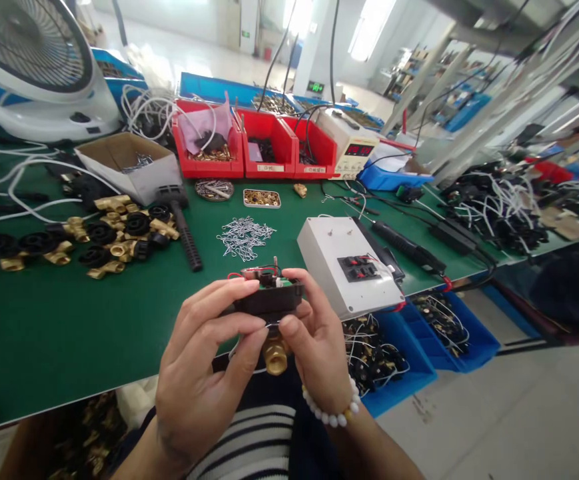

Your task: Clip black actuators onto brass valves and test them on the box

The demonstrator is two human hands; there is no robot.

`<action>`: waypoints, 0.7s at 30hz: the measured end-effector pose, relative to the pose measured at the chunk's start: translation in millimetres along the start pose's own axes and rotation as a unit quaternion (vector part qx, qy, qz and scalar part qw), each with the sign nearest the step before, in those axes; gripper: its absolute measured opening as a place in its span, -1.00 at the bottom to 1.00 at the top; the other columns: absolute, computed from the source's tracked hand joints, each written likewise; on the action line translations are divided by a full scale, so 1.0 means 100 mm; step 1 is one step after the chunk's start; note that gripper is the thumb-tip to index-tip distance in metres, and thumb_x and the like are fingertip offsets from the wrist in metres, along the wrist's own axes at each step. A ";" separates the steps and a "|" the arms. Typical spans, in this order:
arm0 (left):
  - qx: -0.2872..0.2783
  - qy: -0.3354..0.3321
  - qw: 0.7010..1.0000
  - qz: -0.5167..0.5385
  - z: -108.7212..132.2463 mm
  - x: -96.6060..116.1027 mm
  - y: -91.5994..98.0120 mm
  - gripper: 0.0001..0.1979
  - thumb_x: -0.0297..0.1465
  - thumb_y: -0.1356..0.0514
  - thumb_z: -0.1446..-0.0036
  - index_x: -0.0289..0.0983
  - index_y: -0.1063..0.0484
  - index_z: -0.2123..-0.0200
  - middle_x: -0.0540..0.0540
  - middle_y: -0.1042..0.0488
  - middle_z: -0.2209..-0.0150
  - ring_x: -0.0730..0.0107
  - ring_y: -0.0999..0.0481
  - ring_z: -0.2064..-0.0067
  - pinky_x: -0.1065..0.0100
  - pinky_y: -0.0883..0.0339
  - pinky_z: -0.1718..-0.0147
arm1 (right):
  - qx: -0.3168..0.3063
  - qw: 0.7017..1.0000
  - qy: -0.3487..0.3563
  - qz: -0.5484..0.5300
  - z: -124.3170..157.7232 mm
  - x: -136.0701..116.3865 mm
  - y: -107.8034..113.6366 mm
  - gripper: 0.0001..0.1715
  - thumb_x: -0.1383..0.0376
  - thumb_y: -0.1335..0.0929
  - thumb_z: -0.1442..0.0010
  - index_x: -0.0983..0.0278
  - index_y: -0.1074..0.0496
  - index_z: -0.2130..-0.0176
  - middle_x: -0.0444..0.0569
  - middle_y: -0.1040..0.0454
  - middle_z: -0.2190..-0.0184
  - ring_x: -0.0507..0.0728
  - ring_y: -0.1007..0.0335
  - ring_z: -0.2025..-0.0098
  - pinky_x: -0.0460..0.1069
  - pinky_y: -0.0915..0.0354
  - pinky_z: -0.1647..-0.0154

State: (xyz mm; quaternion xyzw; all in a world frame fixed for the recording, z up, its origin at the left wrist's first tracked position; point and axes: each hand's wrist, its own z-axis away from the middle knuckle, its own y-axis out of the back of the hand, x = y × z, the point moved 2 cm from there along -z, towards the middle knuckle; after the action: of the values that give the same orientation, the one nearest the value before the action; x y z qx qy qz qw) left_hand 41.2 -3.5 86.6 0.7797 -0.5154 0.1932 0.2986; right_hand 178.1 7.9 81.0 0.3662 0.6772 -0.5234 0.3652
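Both my hands hold one black valve actuator [269, 299] just in front of the table's near edge. Its top is uncovered, showing a green circuit board and red and black wires. A brass valve body [275, 357] sticks out below it. My left hand [204, 347] grips the left side, its thumb and index finger meeting at a thin metal wire piece under the housing. Around the right side wraps my right hand [322, 347], its thumb pressed near the same spot. Beyond them, a pile of wire spring clips [245, 237] lies on the green table [119, 327].
Brass valves with black parts [114, 233] crowd the left, beside a black-handled tool [184, 230]. A grey switch box [349, 267] and electric screwdriver [406, 247] lie right. Red bins [264, 143] and a power supply [349, 143] stand behind. Blue crates [399, 373] sit below the table edge.
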 end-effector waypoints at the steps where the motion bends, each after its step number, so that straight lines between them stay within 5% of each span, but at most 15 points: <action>1: 0.014 0.022 0.999 0.024 0.01 -0.02 0.00 -0.75 -0.56 -0.29 -0.18 -0.18 -0.46 0.11 -0.06 -0.45 -0.13 0.26 -0.42 -0.21 0.17 -0.32 -0.23 | 0.003 1.000 0.000 0.002 0.00 0.01 -0.01 -0.48 0.16 -0.51 -0.21 0.09 -0.33 -0.09 -0.10 -0.60 0.06 0.13 -0.57 0.02 0.02 -0.52 -0.02; 4: 0.033 0.189 0.962 0.197 0.03 -0.12 0.00 -0.51 -0.22 -0.28 -0.23 -0.09 -0.32 -0.20 -0.13 -0.25 -0.33 0.09 -0.30 -0.33 0.10 -0.37 -0.22 | 0.005 0.999 -0.006 0.036 0.00 -0.03 -0.02 -0.36 0.08 -0.53 -0.15 0.07 -0.31 -0.13 -0.09 -0.60 0.06 0.17 -0.58 0.02 0.06 -0.53 0.00; 7: -0.042 0.406 0.823 0.395 0.03 -0.17 -0.06 -0.39 0.02 -0.20 -0.23 -0.15 -0.32 -0.24 -0.22 -0.44 -0.20 -0.03 -0.48 -0.19 0.09 -0.53 -0.03 | -0.040 0.987 -0.030 0.151 -0.03 -0.23 -0.03 -0.26 0.04 -0.53 -0.14 0.05 -0.29 -0.21 -0.08 -0.59 0.06 0.19 -0.58 0.03 0.10 -0.53 0.00; 9: -0.055 0.475 0.757 0.445 0.01 -0.15 -0.08 -0.47 -0.02 -0.25 -0.20 -0.20 -0.43 -0.12 -0.19 -0.57 -0.02 0.02 -0.60 -0.03 0.16 -0.58 0.08 | -0.101 0.954 -0.042 0.280 -0.15 -0.44 0.03 -0.35 0.04 -0.52 -0.15 0.08 -0.38 -0.17 -0.10 -0.61 0.16 0.18 -0.60 0.12 0.08 -0.53 0.09; 11: -0.027 0.493 0.741 0.455 -0.01 -0.14 -0.08 -0.52 -0.06 -0.32 -0.16 -0.23 -0.48 -0.03 -0.16 -0.61 0.07 0.10 -0.64 0.09 0.25 -0.59 0.17 | -0.110 0.903 -0.005 0.416 -0.41 -0.67 0.21 -0.61 0.00 -0.45 -0.23 0.14 -0.53 0.04 -0.13 -0.59 0.39 0.12 -0.57 0.33 0.04 -0.49 0.22; 13: -0.009 0.497 0.739 0.455 -0.01 -0.13 -0.08 -0.50 -0.02 -0.31 -0.16 -0.27 -0.49 -0.01 -0.18 -0.61 0.06 0.15 -0.66 0.16 0.28 -0.59 0.23 | 0.030 0.841 0.099 0.532 -0.76 -0.90 0.53 -0.68 0.02 -0.40 -0.27 0.21 -0.56 0.17 -0.12 -0.53 0.50 0.08 -0.50 0.43 0.04 -0.44 0.23; 15: -0.010 0.500 0.739 0.452 -0.01 -0.13 -0.07 -0.42 0.03 -0.28 -0.16 -0.31 -0.48 -0.04 -0.25 -0.60 0.01 0.13 -0.66 0.16 0.27 -0.60 0.25 | 0.081 0.775 0.119 0.615 -1.11 -0.98 0.86 -0.65 0.06 -0.45 -0.18 0.26 -0.56 0.17 -0.04 -0.57 0.41 0.13 -0.52 0.31 0.06 -0.40 0.14; 19: -0.009 0.501 0.751 0.429 0.00 -0.12 0.00 -0.41 0.05 -0.28 -0.15 -0.31 -0.50 -0.02 -0.24 -0.60 0.02 0.16 -0.66 0.15 0.33 -0.58 0.25 | 0.018 0.760 -0.034 0.649 -1.49 -0.84 1.37 -0.62 0.02 -0.44 -0.09 0.30 -0.53 0.41 0.03 -0.59 0.39 0.17 -0.49 0.32 0.08 -0.36 0.15; 21: -0.015 0.495 0.760 0.421 -0.01 -0.11 0.03 -0.41 0.06 -0.27 -0.15 -0.31 -0.52 0.00 -0.23 -0.61 0.04 0.16 -0.66 0.15 0.32 -0.58 0.23 | 0.009 0.767 -0.052 0.639 -1.49 -0.77 1.48 -0.56 -0.04 -0.42 -0.08 0.30 -0.52 0.43 0.02 -0.58 0.41 0.16 -0.47 0.35 0.06 -0.35 0.17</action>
State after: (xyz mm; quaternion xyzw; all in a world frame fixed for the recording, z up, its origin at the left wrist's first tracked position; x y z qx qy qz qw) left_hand 33.9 3.8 81.6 0.2758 -0.5749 0.6507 0.4124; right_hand 327.2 171.7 111.5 0.6897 0.2615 -0.1935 0.6469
